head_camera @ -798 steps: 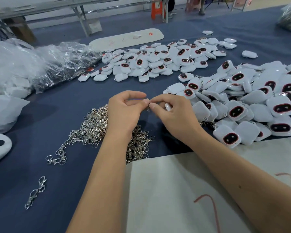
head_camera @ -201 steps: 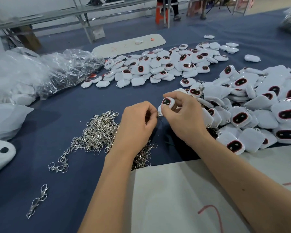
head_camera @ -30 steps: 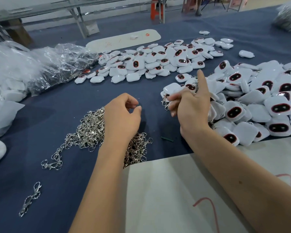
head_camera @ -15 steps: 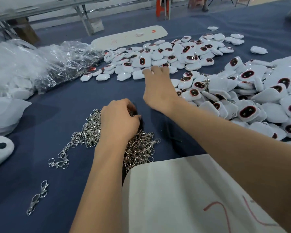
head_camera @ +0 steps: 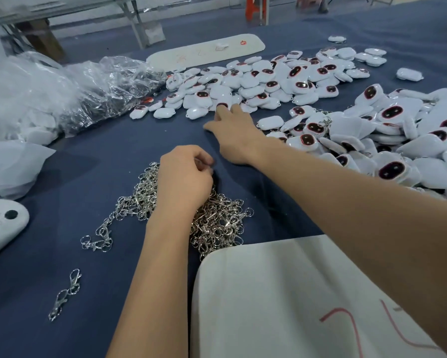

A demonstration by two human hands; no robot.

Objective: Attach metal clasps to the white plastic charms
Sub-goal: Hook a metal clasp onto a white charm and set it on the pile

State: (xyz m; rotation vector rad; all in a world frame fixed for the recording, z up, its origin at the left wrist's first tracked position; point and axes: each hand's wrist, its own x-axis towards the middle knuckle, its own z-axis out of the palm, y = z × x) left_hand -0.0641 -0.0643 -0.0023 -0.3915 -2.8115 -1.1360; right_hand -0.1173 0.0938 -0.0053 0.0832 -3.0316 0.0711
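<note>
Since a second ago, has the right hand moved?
Yes. The right hand has reached forward, away from the clasp pile, and its fingers now touch the far group of charms.

Two hands: left (head_camera: 185, 180), right (head_camera: 234, 130). Two heaps of charms, far (head_camera: 263, 83) and right (head_camera: 398, 135), each too many to count. One pile of clasps (head_camera: 217, 223), uncountable, plus one stray clasp pair (head_camera: 64, 294) near left. Two white boards: far (head_camera: 207, 52), near (head_camera: 282, 293).
</note>
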